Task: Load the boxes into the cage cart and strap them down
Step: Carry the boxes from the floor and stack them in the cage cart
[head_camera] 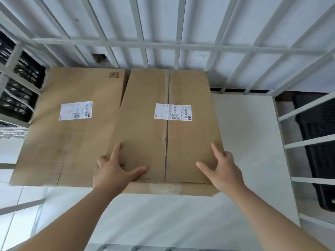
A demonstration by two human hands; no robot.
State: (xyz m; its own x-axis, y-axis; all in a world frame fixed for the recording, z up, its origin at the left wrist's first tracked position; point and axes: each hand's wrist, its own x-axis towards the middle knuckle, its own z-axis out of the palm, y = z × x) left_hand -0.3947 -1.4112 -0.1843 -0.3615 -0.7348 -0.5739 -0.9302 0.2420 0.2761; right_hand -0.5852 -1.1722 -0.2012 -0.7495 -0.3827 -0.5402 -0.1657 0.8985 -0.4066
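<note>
Cage cart: left cardboard box, right cardboard box aboard; left hand, right hand spread flat on right cardboard box; strapping outstanding.

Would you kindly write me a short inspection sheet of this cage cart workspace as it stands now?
Surface: cage cart floor, white, showing right of and before the boxes.
Job's things: left box and right box side by side at the rear cage bars, each bearing a shipping label; no strap seen.
Clutter: nothing seen.
Grips: left hand and right hand rest on the right box's top near its front edge, fingers spread, grip open.
Cables: nothing seen.
Surroundings: black crates outside the left bars; black plastic object outside the right bars; white ribbed wall behind.
</note>
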